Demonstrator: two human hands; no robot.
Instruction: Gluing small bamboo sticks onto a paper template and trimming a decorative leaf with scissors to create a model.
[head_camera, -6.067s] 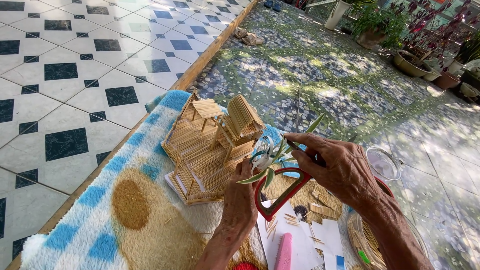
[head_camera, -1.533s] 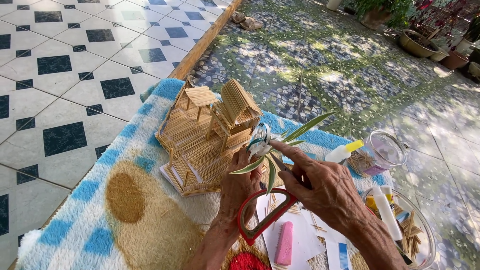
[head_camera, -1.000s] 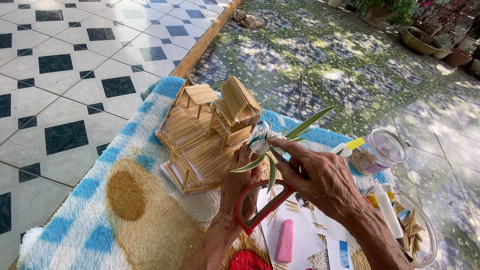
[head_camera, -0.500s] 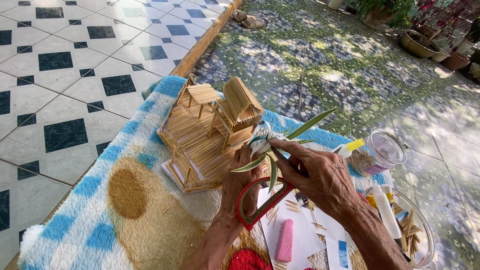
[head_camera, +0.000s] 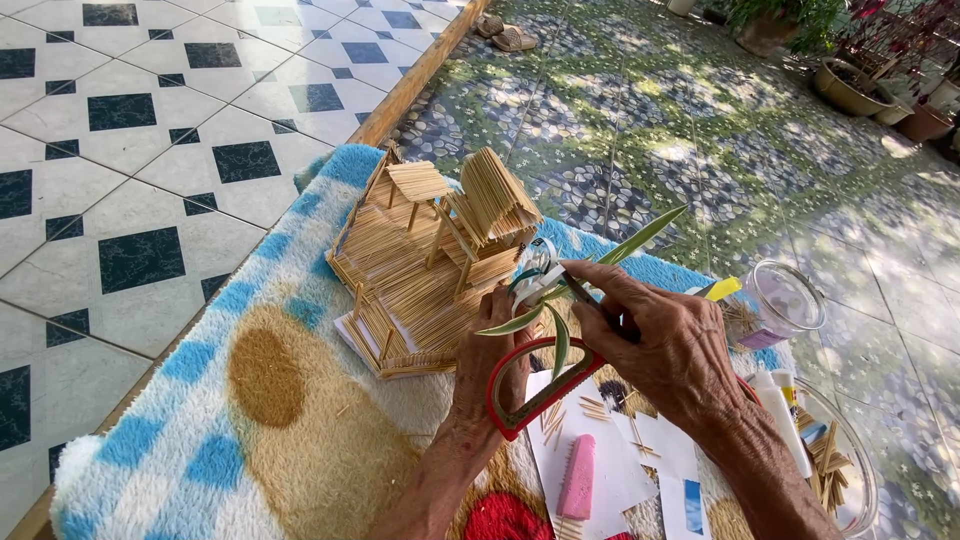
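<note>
My left hand (head_camera: 490, 355) holds a small plant sprig (head_camera: 545, 290) with long green and white leaves, just in front of a stilt house model (head_camera: 430, 255) made of thin wooden sticks. My right hand (head_camera: 665, 345) grips red-handled scissors (head_camera: 535, 390), whose blades point into the sprig's base. The model stands on a fluffy blue, white and tan rug (head_camera: 270, 400).
White paper (head_camera: 600, 470) with loose sticks and a pink comb-like piece (head_camera: 578, 478) lie under my hands. A clear jar (head_camera: 785, 300), a glue bottle (head_camera: 780, 415) and a glass bowl of sticks (head_camera: 835, 465) sit at right. Tiled floor lies left, potted plants (head_camera: 850, 85) far right.
Both hands stay on the sprig and scissors; the leaves have shifted slightly as the scissors work at the base. The view has drifted a little.
</note>
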